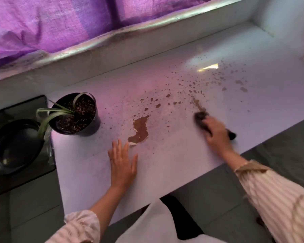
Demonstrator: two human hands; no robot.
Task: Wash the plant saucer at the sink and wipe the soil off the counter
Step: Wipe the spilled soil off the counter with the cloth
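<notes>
Lighting: daylight filtered through a purple curtain [51,23] at the top; a violet cast is thrown over the white counter [165,163]. A bright glare patch [208,67] is seen. Right hand [216,134] smeared by motion blur. Edges are bowed by wide-angle distortion.

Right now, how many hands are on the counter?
2. The left hand lies flat near the big soil patch; the right hand grips a dark cloth farther right.

You're looking at a home kitchen: a glossy white counter [165,163] runs across the frame under a window ledge hung with purple woven cloth [51,23], and a dark glass-edged sink [25,178] sits at the left.
</notes>
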